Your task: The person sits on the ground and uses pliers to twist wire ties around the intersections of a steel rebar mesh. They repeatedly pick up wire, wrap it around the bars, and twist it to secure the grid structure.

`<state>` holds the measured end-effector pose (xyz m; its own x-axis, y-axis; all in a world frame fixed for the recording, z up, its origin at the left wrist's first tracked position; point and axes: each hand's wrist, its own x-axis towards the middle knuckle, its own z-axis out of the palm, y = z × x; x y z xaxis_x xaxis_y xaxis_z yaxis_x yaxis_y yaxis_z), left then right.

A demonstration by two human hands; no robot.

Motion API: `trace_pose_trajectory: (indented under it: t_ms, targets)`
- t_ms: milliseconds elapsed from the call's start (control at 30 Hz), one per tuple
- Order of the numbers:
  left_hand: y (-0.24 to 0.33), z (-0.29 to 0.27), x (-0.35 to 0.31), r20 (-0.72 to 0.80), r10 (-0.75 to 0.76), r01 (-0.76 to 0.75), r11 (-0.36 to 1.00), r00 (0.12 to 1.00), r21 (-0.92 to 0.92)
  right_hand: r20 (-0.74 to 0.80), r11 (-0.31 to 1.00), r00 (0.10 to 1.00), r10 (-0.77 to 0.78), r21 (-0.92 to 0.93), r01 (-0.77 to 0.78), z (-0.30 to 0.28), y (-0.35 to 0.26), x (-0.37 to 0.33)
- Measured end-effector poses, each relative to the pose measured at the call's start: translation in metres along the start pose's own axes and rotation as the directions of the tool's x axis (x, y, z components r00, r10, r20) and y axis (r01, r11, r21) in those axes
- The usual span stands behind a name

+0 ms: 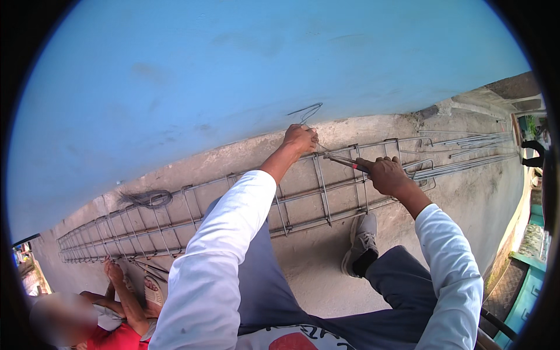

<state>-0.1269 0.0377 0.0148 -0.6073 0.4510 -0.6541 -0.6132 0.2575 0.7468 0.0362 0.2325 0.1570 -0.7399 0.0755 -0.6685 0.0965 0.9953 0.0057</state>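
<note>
A long cage of steel rebar (pixel 324 192), with stirrups around lengthwise bars, lies across the floor in front of me. My left hand (pixel 300 139) is closed on thin tie wire (pixel 310 109) at the cage's far bar; a bent loop of it sticks up beyond my fingers. In my right hand (pixel 385 174) is a pair of pliers (pixel 353 165) with red and dark handles. Their jaws reach left to the far bar, close to the wire below my left fingers. Whether the jaws grip the wire is too small to tell.
A bundle of thin wire (pixel 146 199) rests on the cage's left part. At lower left a co-worker in red has a hand (pixel 114 271) at the cage. Loose rods (pixel 478 142) lie to the right. A blue wall (pixel 280 64) rises behind. My shoe (pixel 363 242) stands beside the cage.
</note>
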Motion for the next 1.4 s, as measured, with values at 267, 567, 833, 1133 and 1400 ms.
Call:
trace_pose_trajectory:
  t_ms: [267,567,833,1133,1400]
  targets:
    - [0.002,0.002,0.012,0.113,0.129,-0.145,0.978,0.985,0.149,-0.054,0.791,0.996,-0.073,-0.611,0.025,-0.036,-0.044,0.021]
    - [0.001,0.005,0.020,0.132,0.222,-0.255,0.902,0.966,0.348,-0.079,0.639,0.988,-0.130,-0.769,0.023,-0.056,-0.074,0.034]
    - [-0.002,0.007,0.033,0.108,0.231,-0.255,0.860,0.967,0.442,-0.100,0.642,0.988,-0.115,-0.767,-0.003,-0.069,-0.090,0.043]
    - [0.006,0.008,0.022,0.153,0.243,-0.287,0.830,0.958,0.478,0.113,0.696,0.993,0.014,-0.715,0.072,-0.081,-0.093,0.059]
    - [0.009,0.025,0.008,0.159,0.253,-0.297,0.744,0.954,0.598,0.102,0.902,0.992,0.076,-0.431,-0.025,-0.076,-0.066,0.053]
